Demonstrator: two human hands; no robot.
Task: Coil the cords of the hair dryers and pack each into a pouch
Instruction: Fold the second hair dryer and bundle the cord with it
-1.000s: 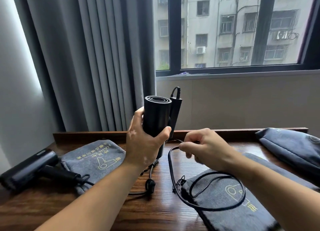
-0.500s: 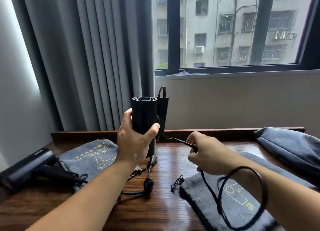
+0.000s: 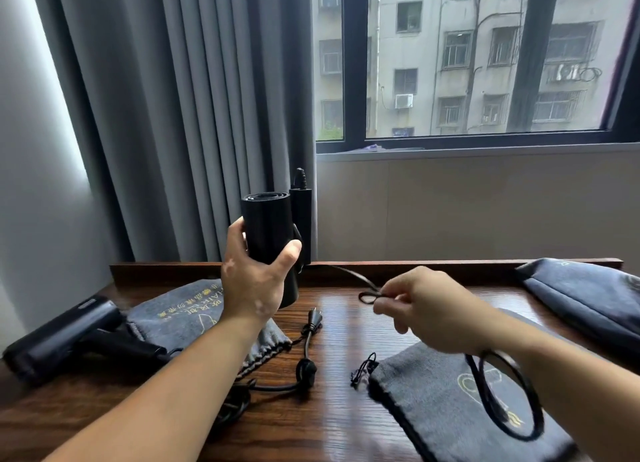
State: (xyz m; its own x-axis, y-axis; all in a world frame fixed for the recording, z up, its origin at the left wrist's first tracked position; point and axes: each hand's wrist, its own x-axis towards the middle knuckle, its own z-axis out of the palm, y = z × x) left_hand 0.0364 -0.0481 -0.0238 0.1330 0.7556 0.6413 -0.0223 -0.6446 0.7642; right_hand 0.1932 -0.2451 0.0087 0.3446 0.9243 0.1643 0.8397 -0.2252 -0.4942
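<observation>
Nearest, loose loops of the thin black power cord [image 3: 485, 389] dangle under the right forearm, above a flat grey drawstring fabric pouch [image 3: 433, 413] on the brown wooden table [image 3: 346, 326]. They are blurred, and the forearm hides what carries them, so they may well slip and undo the coil, or snag the pouch's drawstring.

The right hand [image 3: 429, 309] pinches a small bend of this cord between thumb and fingertips. A tight bend there could kink the cord.

Between the arms lies the plugged black cord [image 3: 306, 344] of a second black hair dryer [image 3: 59, 337]. It runs beneath the left forearm, close enough that the two cords might tangle.

Farther off, the left hand [image 3: 256, 281] holds the black cylindrical hair dryer [image 3: 268, 226] upright above the table, fingers and thumb wrapped round its barrel. The barrel partly hides the folded handle.

A dark pouch [image 3: 585, 295] at the far right is cut off by the frame, and its contents cannot be told.
</observation>
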